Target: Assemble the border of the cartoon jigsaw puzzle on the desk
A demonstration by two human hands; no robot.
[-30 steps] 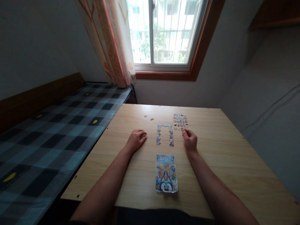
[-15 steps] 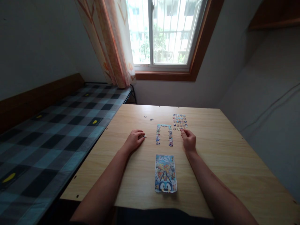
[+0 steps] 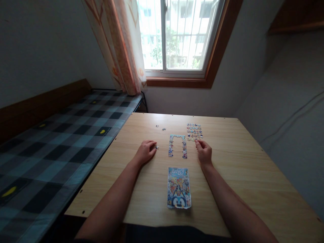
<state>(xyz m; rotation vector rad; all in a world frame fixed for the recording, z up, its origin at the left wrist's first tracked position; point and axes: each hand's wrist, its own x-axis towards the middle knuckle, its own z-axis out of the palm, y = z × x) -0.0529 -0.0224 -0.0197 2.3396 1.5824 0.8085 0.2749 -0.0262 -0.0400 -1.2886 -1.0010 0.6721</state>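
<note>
My left hand [image 3: 146, 151] rests on the table with its fingers loosely bent and apart, holding nothing. A small jigsaw piece [image 3: 157, 147] lies just beside its fingertips. My right hand [image 3: 204, 151] is closed in a pinch at the near row of the loose jigsaw pieces [image 3: 194, 131], on a piece mostly hidden by the fingertips. Between the hands lies a partly joined puzzle frame [image 3: 177, 136], with a top and two sides around bare wood. Closer to me is the puzzle's picture box [image 3: 178, 187], marked "Bluey".
Two spare pieces, one [image 3: 157, 126] farther off and another [image 3: 164, 129] nearer, lie beyond my left hand. The wooden table [image 3: 243, 179] reaches toward the window wall. A bed with a checked cover [image 3: 83, 135] runs along its left side.
My left fingers have shifted slightly off the small piece, which now shows more fully. My right hand stays almost in place at the near row.
</note>
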